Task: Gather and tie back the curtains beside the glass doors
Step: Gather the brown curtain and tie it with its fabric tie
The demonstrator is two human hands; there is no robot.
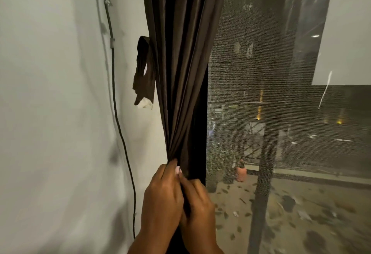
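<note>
A dark brown curtain [178,69] hangs in tight folds between the white wall and the glass door. Low down, my left hand [160,199] and my right hand [197,209] both clutch the bunched fabric, side by side and touching. A matching brown tie-back strip [144,73] dangles loose from the wall just left of the curtain, well above my hands, with a pale tag at its lower end.
A black cable [114,85] runs down the white wall [50,113] on the left. To the right, a sheer mesh screen [251,73] covers the glass door, with a dark vertical frame post [265,173] and a balcony floor outside.
</note>
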